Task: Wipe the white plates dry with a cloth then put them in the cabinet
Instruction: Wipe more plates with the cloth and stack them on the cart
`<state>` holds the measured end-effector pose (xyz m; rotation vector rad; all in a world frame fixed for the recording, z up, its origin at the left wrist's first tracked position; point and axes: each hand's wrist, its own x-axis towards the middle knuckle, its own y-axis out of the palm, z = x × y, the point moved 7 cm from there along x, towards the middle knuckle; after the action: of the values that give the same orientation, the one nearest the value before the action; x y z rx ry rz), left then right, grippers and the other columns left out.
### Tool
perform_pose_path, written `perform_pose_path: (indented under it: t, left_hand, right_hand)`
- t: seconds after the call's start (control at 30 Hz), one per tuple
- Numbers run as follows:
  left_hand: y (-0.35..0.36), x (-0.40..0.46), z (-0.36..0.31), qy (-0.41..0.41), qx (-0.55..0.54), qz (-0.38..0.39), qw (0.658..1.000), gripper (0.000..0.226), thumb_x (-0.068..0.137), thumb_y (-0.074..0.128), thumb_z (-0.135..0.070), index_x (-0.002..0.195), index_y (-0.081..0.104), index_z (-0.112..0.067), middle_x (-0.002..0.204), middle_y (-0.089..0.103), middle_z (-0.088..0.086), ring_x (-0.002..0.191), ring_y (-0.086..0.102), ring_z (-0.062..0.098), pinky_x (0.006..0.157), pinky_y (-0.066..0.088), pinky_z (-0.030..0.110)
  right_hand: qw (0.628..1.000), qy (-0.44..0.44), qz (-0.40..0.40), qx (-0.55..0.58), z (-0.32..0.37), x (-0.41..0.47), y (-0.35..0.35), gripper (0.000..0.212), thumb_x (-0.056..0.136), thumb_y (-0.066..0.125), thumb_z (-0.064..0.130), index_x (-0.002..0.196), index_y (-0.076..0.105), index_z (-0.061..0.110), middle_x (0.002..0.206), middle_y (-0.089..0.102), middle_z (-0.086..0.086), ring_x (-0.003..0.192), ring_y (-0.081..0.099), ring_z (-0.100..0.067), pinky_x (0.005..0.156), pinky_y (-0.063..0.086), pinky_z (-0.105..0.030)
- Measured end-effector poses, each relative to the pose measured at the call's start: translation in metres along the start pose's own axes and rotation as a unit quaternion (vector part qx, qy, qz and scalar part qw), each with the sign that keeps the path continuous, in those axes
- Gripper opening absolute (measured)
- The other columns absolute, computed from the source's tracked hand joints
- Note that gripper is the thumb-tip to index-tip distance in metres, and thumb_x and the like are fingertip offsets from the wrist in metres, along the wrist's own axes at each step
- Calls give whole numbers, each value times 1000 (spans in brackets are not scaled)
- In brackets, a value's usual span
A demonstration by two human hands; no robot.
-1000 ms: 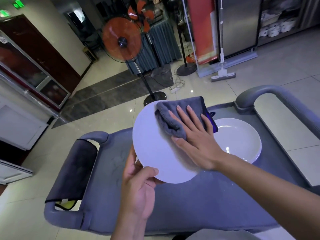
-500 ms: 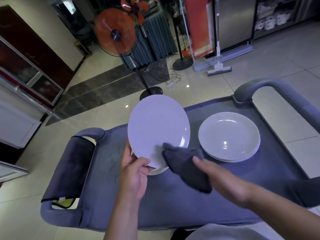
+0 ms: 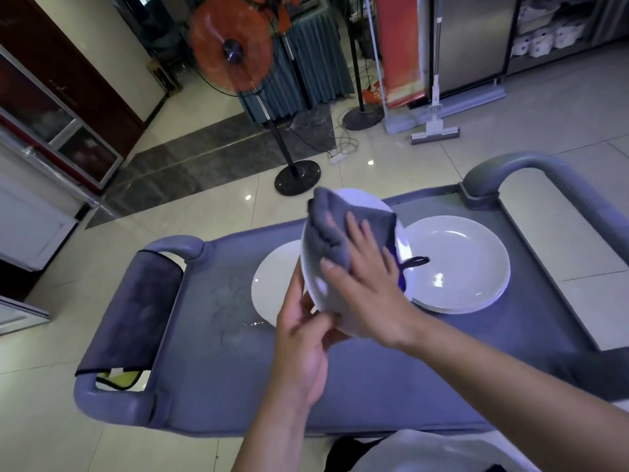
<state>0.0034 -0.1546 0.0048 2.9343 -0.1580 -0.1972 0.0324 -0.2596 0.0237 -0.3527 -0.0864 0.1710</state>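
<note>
My left hand [image 3: 303,338] grips the lower rim of a white plate [image 3: 315,279], held tilted above the grey cart [image 3: 391,386]. With flat fingers, my right hand [image 3: 367,284] presses a grey cloth [image 3: 332,229] against the plate's face. Another white plate [image 3: 272,284] lies on the cart under the held one, mostly hidden. A stack of white plates [image 3: 466,264] sits on the cart to the right.
A dark cloth [image 3: 136,311] hangs over the cart's left handle. The right handle [image 3: 531,168] arches at the far corner. An orange standing fan [image 3: 231,49], a cord and a squeegee mop [image 3: 435,127] stand on the tiled floor beyond. A cabinet [image 3: 51,124] lines the left wall.
My right hand brought the cloth from the plate's lower edge back up onto its face. My left hand turned the plate more edge-on, uncovering another plate on the cart.
</note>
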Motion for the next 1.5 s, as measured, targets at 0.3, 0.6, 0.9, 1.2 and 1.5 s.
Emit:
perform_pose_path:
  t: [0.3, 0.6, 0.9, 1.2, 1.5]
  left_hand:
    - [-4, -10, -2, 26, 49, -30, 998, 75, 89, 53, -3, 154, 41, -39, 141, 62, 7, 127, 62, 31, 107, 49, 54]
    - [16, -23, -13, 57, -61, 16, 996, 73, 82, 50, -25, 153, 41, -38, 146, 59, 1, 133, 56, 23, 94, 52, 34]
    - [-7, -2, -13, -1, 158, -53, 986, 35, 109, 40, -36, 123, 72, -39, 128, 67, -28, 127, 56, -6, 95, 57, 29]
    - [-68, -4, 8, -71, -82, -54, 993, 54, 93, 59, -24, 146, 54, -20, 149, 57, 6, 141, 49, 27, 114, 38, 45]
    - [-71, -18, 8, -86, -113, -14, 990, 57, 68, 89, -20, 122, 74, -30, 132, 69, 3, 118, 68, 20, 82, 60, 35]
  right_hand:
    - [959, -43, 122, 253, -2, -31, 30, 60, 98, 64, 32, 151, 36, 36, 144, 52, 16, 138, 45, -5, 114, 37, -38]
    - [990, -54, -27, 129, 1, -24, 0, 31, 91, 65, 4, 100, 61, 33, 93, 60, 19, 73, 62, 2, 65, 45, -10]
    - [857, 199, -106, 464, -71, -22, -26, 24, 96, 58, 2, 116, 66, 13, 104, 77, -8, 97, 74, -26, 75, 61, -42]
    - [752, 262, -82, 599, -92, -31, -19, 35, 94, 61, 12, 128, 64, 12, 121, 73, -5, 109, 71, -20, 84, 61, -37]
    - [779, 311, -135, 527, -110, -35, -2, 35, 105, 47, 36, 136, 57, 22, 129, 69, -3, 118, 66, -20, 97, 51, -46]
